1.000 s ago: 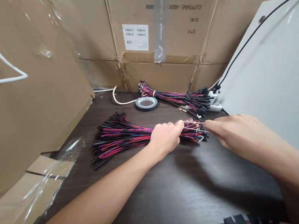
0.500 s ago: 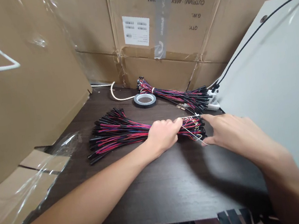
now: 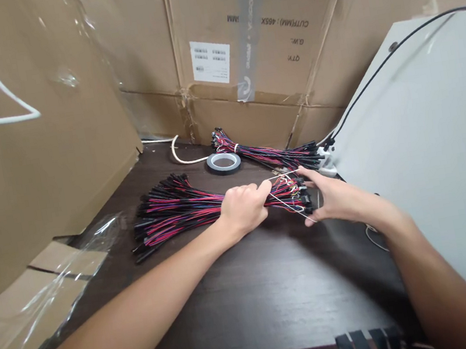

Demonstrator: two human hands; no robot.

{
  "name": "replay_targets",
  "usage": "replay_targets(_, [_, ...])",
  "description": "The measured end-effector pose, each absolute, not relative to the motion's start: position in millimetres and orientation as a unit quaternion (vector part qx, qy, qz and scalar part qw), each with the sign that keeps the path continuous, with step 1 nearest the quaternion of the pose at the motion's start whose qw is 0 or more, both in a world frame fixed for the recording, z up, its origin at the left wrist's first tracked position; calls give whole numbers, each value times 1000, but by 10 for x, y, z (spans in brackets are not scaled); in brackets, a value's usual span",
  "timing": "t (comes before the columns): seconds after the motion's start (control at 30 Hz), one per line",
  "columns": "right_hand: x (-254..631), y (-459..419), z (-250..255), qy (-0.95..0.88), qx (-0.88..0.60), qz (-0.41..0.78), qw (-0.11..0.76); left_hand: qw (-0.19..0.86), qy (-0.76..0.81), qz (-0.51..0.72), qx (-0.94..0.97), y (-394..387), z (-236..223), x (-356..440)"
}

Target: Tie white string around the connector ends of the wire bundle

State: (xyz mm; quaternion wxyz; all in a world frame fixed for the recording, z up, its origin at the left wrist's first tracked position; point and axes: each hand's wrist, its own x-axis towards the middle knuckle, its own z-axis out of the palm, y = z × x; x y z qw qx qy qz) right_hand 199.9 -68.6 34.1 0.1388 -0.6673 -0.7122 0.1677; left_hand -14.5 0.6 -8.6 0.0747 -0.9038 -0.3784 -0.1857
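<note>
— two hands on one bundle, right?
— yes. the left hand (image 3: 242, 208) is wrapped tight around the near wire bundle (image 3: 185, 208), its grip closed just short of the right-hand end. the right hand (image 3: 334, 198) is at that end, grip narrow, fingers touching the connector tips and a thin white tie (image 3: 291, 207) that loops around the wires there.
— is the tie pinched by the right hand?
— one strand runs up to the forefinger and another down to the thumb, so it looks pinched, though the contact itself is too small to be sure of.
— where does the bundle lie?
— flat on the dark desk (image 3: 252, 295), near its middle, red, black and blue wires fanning out leftward from the left hand.
— and around it?
— a roll of tape (image 3: 223, 162) lies just behind, and beyond that a second wire bundle (image 3: 267, 154), tied with a white band, stretches toward the back right. a white cable (image 3: 184, 157) curls at the back left. cardboard boxes (image 3: 240, 49) wall in the back and left, and a grey panel (image 3: 442, 153) with a black cable (image 3: 376, 72) across it leans on the right.
</note>
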Motion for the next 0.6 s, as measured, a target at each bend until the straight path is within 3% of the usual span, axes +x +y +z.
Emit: replay_targets(0.6, [1964, -420, -23, -769, -547, 164, 287, 4, -354, -280, -892, -40, -6, -209])
